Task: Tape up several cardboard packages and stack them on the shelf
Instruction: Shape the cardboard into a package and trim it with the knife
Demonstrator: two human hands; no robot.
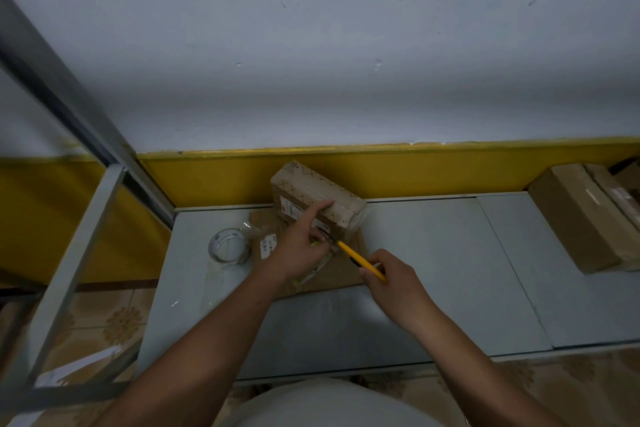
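A small cardboard package (311, 194) wrapped in clear tape sits tilted on a flat piece of brown cardboard (343, 270) on the grey shelf (433, 270). My left hand (299, 246) touches the package's near face with an extended index finger, its other fingers curled at a strip of tape. My right hand (391, 281) grips a yellow utility knife (360, 260), whose blade end points at the package's lower edge beside my left fingers. A roll of clear tape (229, 248) lies on the shelf left of the cardboard.
Larger brown boxes (585, 218) lie at the shelf's far right. A metal shelf frame (79, 218) rises at the left. A yellow-and-white wall stands behind. Patterned floor tiles (114, 319) show below the shelf.
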